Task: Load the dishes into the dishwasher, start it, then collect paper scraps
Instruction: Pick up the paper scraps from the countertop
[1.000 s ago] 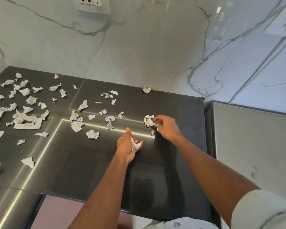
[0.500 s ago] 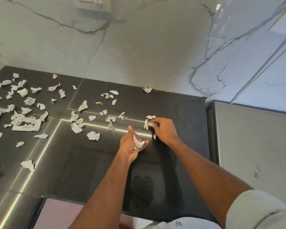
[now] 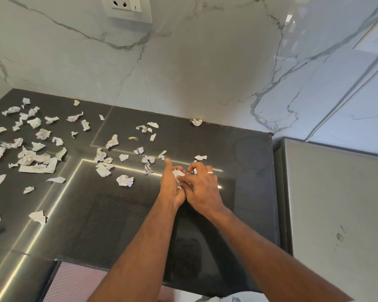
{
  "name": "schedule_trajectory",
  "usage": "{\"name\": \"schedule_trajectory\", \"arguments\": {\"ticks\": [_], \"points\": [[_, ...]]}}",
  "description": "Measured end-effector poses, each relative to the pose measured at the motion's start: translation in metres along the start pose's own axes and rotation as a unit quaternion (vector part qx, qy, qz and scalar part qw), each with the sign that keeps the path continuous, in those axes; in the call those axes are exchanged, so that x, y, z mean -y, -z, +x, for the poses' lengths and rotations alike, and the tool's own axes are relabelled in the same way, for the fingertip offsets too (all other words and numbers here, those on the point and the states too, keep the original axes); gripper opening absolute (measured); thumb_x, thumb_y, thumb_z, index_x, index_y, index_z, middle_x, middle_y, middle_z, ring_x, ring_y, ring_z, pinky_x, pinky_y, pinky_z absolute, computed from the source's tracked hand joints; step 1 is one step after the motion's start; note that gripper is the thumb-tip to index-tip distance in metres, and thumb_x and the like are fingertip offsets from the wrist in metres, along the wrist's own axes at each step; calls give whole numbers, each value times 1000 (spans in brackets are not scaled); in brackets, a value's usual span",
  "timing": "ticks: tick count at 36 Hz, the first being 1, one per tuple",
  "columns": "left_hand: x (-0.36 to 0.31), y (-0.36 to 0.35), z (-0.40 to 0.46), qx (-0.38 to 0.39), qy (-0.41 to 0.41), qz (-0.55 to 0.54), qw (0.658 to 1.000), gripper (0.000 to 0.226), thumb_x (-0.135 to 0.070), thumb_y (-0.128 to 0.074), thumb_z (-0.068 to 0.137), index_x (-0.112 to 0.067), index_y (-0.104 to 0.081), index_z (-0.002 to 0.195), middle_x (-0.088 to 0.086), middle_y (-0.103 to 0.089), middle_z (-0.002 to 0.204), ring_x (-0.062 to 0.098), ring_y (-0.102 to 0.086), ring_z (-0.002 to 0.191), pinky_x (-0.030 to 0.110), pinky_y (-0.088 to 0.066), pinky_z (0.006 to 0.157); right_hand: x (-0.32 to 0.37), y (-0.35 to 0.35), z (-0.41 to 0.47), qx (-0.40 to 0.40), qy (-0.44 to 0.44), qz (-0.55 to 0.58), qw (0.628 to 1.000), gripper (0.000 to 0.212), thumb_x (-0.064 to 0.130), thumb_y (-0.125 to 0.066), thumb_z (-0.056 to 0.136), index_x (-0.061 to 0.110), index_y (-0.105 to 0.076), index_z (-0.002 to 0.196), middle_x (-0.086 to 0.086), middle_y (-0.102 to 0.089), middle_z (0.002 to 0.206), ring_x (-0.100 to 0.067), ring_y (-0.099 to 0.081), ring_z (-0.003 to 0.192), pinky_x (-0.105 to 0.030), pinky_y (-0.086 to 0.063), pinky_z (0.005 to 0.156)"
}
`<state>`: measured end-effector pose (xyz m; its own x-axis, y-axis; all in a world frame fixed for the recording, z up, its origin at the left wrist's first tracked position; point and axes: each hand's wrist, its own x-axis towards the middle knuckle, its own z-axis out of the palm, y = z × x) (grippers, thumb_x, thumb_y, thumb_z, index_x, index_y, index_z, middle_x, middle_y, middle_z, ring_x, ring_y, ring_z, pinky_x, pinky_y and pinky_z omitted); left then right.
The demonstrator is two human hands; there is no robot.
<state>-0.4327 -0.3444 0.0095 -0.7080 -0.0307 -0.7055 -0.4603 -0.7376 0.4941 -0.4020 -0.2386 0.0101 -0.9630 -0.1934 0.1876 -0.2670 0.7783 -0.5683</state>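
Counter [image 3: 238, 149] under my hands: dark polished stone, glossy, reflecting strip lights. Wall [image 3: 183, 73] beyond my hands: white marble-look slab, grey veins, smooth sheen. Scraps [image 3: 124, 180] to the left of my left hand [image 3: 172, 186]: thin crumpled paper, matt. Socket plate [image 3: 129, 7]: smooth plastic. Ring [image 3: 210, 172] on my right hand [image 3: 202, 188]: shiny metal.

crumpled white paper scraps [image 3: 124, 180] scattered on dark countertop [image 3: 238, 149]

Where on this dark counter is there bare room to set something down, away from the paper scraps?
Bare stretches: the right end of the counter, between the hands and its right edge, and the near part below the forearms, toward the front edge. A lone scrap lies against the wall. It is crowded on the left, where paper scraps lie thickly, thinning toward the left hand.
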Motion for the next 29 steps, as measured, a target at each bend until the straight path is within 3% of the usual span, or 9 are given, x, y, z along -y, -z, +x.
{"name": "schedule_trajectory", "arguments": {"ticks": [3,5,9,12,15,18,20,23,29], "points": [[3,3,3,3,-10,60,998,48,-52,-47,102,-12,-51,75,10,-56,74,23,-64,71,40,-60,78,2,3,2,45,14,-8,999,21,34,-55,96,37,-74,105,11,-44,112,-12,-36,98,-34,-35,81],[7,5,3,-9,-17,94,995,43,-46,-48,103,-10,-55,82,17,-64,85,30,-68,85,46,-58,92,-2,1,5,58,-3,27,998,17,30,-60,93,34,-77,94,16,-42,105,-9,-36,95,-36,-41,81],[10,4,0,-40,-32,88,995,41,-43,-47,105,-11,-51,79,12,-57,70,22,-60,59,35,-54,62,-7,8,10,63,-63,206,974,14,8,-77,77,21,-79,80,13,-50,97,0,-54,86,-12,-47,73],[6,4,0,-47,-37,69,996,42,-39,-44,107,-11,-45,75,6,-44,64,14,-49,44,23,-42,44,-16,21,10,-10,-116,261,958,18,9,-81,75,25,-75,79,6,-66,93,-5,-63,75,-12,-46,67],[2,11,2,-47,-35,77,995,41,-39,-43,107,-12,-43,75,4,-40,64,12,-39,45,23,-32,45,-48,26,11,-65,-199,190,959,19,7,-75,81,26,-72,85,3,-69,89,-2,-62,69,-18,-48,71],[4,20,5,-51,-36,90,994,41,-39,-44,106,-12,-44,75,3,-42,63,13,-39,49,27,-31,48,-76,26,8,4,-267,113,957,27,18,-74,85,20,-70,112,0,-65,102,-7,-61,76,-32,-54,86],[6,22,6,-52,-37,98,993,41,-39,-44,106,-12,-45,75,3,-42,63,13,-40,49,27,-32,49,-82,23,6,72,-262,75,959,45,35,-76,83,20,-65,123,-1,-60,110,-15,-62,92,-34,-53,93],[9,22,5,-51,-35,107,992,41,-39,-44,107,-12,-46,76,3,-42,63,12,-40,49,28,-31,49,-80,15,7,126,-219,-12,968,51,54,-73,79,19,-66,116,-1,-57,110,-19,-57,105,-32,-49,92],[13,23,5,-45,-22,111,993,42,-41,-44,106,-12,-46,75,3,-43,64,13,-41,50,28,-33,48,-71,5,9,130,-172,-85,973,33,39,-70,89,15,-70,112,-5,-57,107,-24,-58,104,-33,-46,88]]}}
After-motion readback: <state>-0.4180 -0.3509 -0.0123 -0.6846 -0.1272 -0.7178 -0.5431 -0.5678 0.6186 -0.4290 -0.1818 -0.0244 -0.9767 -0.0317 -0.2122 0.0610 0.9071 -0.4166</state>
